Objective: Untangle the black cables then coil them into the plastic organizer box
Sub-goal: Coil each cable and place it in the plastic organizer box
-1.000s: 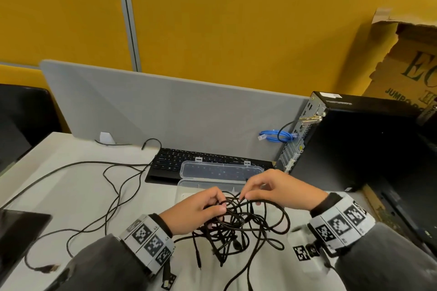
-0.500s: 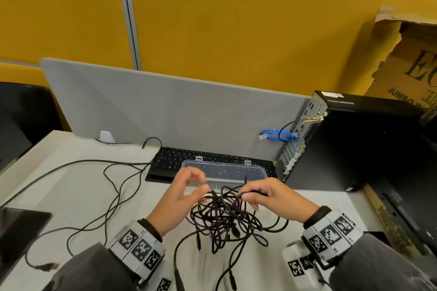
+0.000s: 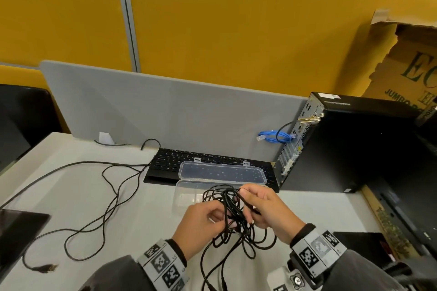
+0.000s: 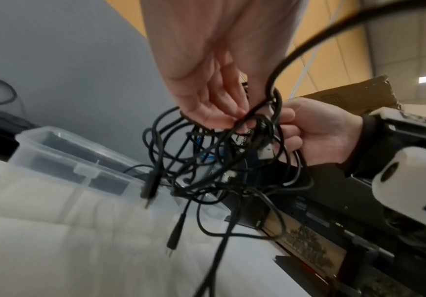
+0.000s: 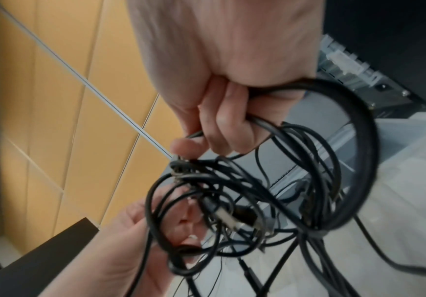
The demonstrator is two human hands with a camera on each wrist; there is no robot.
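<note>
A: Black cables (image 3: 233, 217), where?

B: 1 knotted bundle, held up off the desk (image 3: 99, 224) btwn both hands, in front of the organizer box (image 3: 189, 192). Loose ends w/ plugs hang down; wrist views show connectors dangling from the clump.

A: Left hand (image 3: 201, 222)?

B: Fingers curled, fingertips pinching strands at the left side of the knot. Left wrist view: thumb and forefinger pressed together on a strand.

A: Right hand (image 3: 267, 210)?

B: Fingers curled round several loops, thumb on top. Right wrist view shows a thick loop running through the fist. Hands close, nearly touching across the bundle.

A: Box state?

B: Clear plastic, lid (image 3: 222, 172) open and leaning back over the keyboard (image 3: 165, 165). Contents hard to tell, hands and cables cover part of it.

A: Surroundings?

B: Another thin black cable (image 3: 111, 198) snakes over the desk on the left, USB end near the front edge. PC tower (image 3: 350, 146) at right w/ blue cable (image 3: 274, 136) at its back. Grey divider (image 3: 165, 111) behind, yellow wall panels (image 3: 236, 19) beyond, cardboard box (image 3: 409, 71) far right.
</note>
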